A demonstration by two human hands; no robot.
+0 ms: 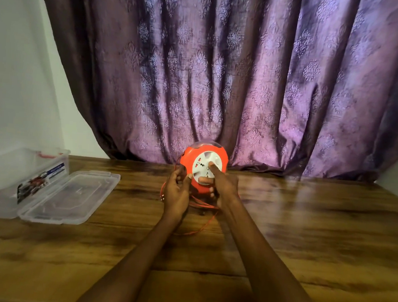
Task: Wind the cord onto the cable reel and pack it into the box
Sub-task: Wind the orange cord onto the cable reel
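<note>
The right hand grips the lower right rim of the cable reel, its forefinger stretched straight onto the white socket face. The left hand curls its fingers at the reel's left rim, where the orange cord runs; whether it pinches the cord I cannot tell. The reel stands on edge near the desk's far edge, loose cord lying beneath it toward the near side. By the left edge sits the clear plastic box, its lid flat alongside. A purple curtain hangs behind.
</note>
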